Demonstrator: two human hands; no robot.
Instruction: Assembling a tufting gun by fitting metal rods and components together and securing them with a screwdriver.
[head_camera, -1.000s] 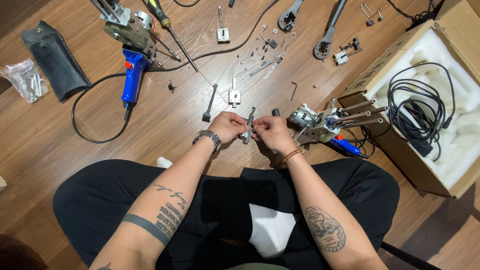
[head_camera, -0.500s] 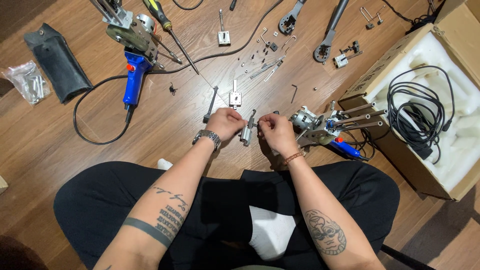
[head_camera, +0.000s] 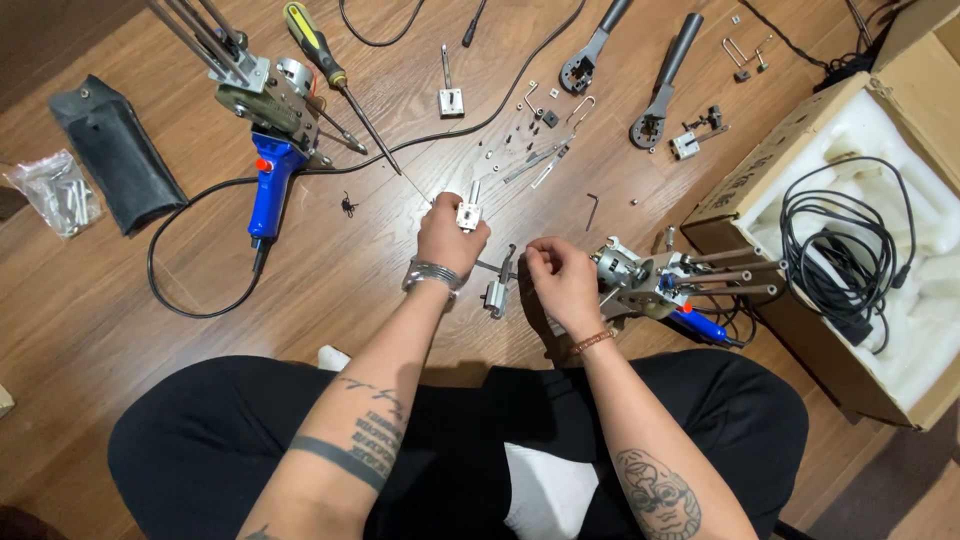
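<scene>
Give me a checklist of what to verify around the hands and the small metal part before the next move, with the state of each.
1. Left hand grips the small metal bracket part: ok, fingers closed on its rod.
2. Right hand on the same part: ok, fingertips pinch its upper end.
3. Hex key within view: ok, lying on the wooden floor beyond the hands.
4. Screwdriver free: ok, lying untouched.
5. Loose screws accounted for: cannot tell, too small.
6. Blue-handled tool clear of the right wrist: cannot tell, very close.

bare floor (head_camera: 330, 290) left of left hand (head_camera: 448, 238), metal assembly (head_camera: 650, 280) crowding right hand (head_camera: 560, 278)
</scene>
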